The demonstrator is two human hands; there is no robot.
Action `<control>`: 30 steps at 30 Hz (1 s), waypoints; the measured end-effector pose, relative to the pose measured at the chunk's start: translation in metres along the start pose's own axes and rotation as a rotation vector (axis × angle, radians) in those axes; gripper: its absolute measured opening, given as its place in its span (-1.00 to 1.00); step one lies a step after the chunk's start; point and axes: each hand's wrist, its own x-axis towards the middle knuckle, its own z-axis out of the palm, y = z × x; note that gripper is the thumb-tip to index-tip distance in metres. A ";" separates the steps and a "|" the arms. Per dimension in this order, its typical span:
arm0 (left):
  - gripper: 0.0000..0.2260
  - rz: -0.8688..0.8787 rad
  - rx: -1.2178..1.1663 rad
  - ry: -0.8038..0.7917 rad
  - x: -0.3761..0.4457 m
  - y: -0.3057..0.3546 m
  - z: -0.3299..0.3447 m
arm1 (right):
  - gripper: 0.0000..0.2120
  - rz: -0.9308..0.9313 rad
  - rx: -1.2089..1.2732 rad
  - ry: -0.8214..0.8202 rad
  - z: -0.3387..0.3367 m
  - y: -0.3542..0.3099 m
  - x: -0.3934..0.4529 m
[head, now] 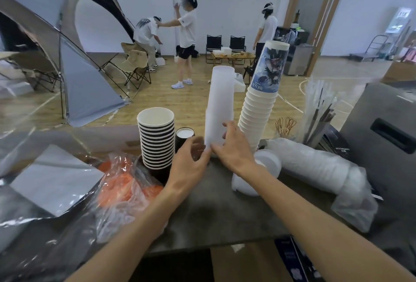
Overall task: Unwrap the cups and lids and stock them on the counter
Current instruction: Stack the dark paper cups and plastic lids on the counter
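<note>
A tall stack of frosted plastic cups (221, 99) stands upside down on the grey counter (216, 214). My right hand (234, 146) wraps its lower part from the right and my left hand (191, 158) touches its base from the left. To the left stands a stack of black-and-white paper cups (157, 140), with one small black cup (184, 137) beside it. On the right leans a stack of white paper cups (261, 106), topped by a printed one. A plastic-wrapped sleeve of white lids (315, 167) lies on its side at the right, with loose white lids (267, 164) in front of it.
Crumpled clear wrap over orange items (123, 187) and a silver foil bag (54, 180) lie at the left. Wrapped straws (319, 110) and a grey machine (382, 133) stand at the right. Several people, folding chairs and a tent are on the floor beyond.
</note>
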 end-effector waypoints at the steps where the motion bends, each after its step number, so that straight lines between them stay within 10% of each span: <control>1: -0.76 0.044 0.032 0.055 -0.011 0.000 -0.011 | -0.40 -0.062 -0.028 -0.039 -0.001 -0.008 -0.004; 5: -0.83 0.098 0.123 0.289 -0.041 -0.002 -0.066 | -0.50 -0.147 0.012 -0.327 0.012 -0.031 -0.017; 11: -0.24 0.040 0.254 0.406 -0.011 0.000 -0.118 | -0.40 -0.012 0.126 -0.519 0.080 -0.039 -0.032; 16: -0.08 -0.170 0.075 0.123 0.014 -0.023 -0.111 | -0.29 0.073 0.240 -0.404 0.121 -0.041 -0.027; 30: -0.26 0.062 -0.086 -0.110 0.048 -0.023 -0.121 | -0.33 0.050 0.548 -0.071 0.082 -0.031 -0.018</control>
